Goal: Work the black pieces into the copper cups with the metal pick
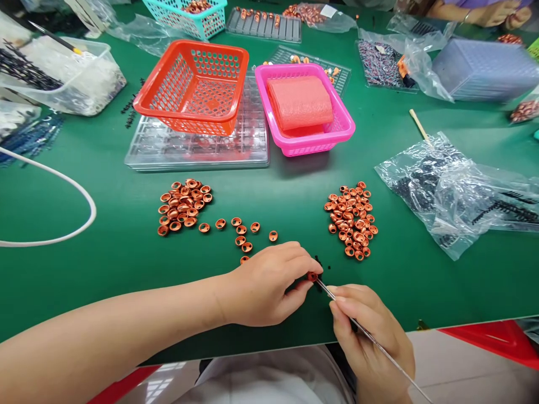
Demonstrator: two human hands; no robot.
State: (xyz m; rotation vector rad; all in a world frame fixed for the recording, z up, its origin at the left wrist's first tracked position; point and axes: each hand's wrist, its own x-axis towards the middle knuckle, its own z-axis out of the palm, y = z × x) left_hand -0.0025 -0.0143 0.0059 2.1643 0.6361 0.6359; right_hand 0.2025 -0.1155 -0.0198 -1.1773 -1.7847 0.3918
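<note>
head view: a cup [312,276] is now pinched by the left hand [265,287], thumb to fingers; a tool [355,321] is gripped by the right hand [373,336], fingers closed; beyond, more cups [359,237] are piled.

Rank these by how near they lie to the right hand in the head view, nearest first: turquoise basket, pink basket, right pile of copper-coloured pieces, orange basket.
From the right hand:
1. Right pile of copper-coloured pieces: just beyond it.
2. Pink basket: farther back, slightly left.
3. Orange basket: back left, on clear trays.
4. Turquoise basket: far back left, at the top edge.
</note>
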